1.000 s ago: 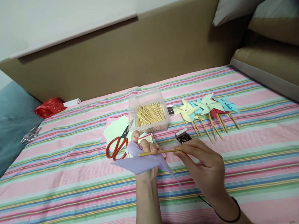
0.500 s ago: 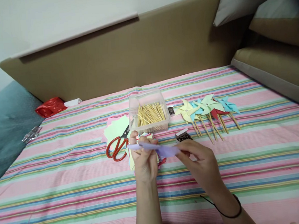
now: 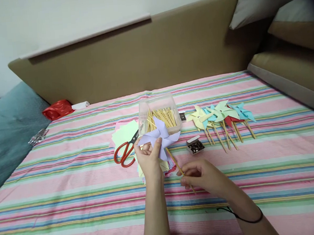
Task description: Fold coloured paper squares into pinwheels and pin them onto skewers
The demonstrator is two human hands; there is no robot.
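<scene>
Pinwheel position: the purple paper pinwheel (image 3: 162, 131) is held up in front of the clear plastic container (image 3: 159, 100), whose front side is partly hidden by it.
Stick axis: the wooden stick (image 3: 176, 162) is seen to slant from beneath the pinwheel's lower right petals down to the right and toward the wearer, its lower end left free past the right hand.
Left hand: the pinwheel is pinched by the left hand (image 3: 150, 163), the thumb laid on its face near the centre and the curled fingers partly seen behind.
Right hand: the stick is pinched between thumb and fingers by the right hand (image 3: 202, 175), low on its length.
Nearer hand: the paper head is touched by the left hand alone; the stick's lower end is closest to the right. The stick is bridged between both hands, the right placed lower and nearer the wearer.
Joint: whether stick and paper are fastened cannot be told, as the meeting point is covered by petals.
Pin box: dark pins are contained in an open box (image 3: 195, 146), set beyond the right hand.
Pinwheel row: other pinwheels (image 3: 221, 111) are laid farther off to the right.
Scissors: red-handled scissors (image 3: 124, 149) are placed left of the left hand.
</scene>
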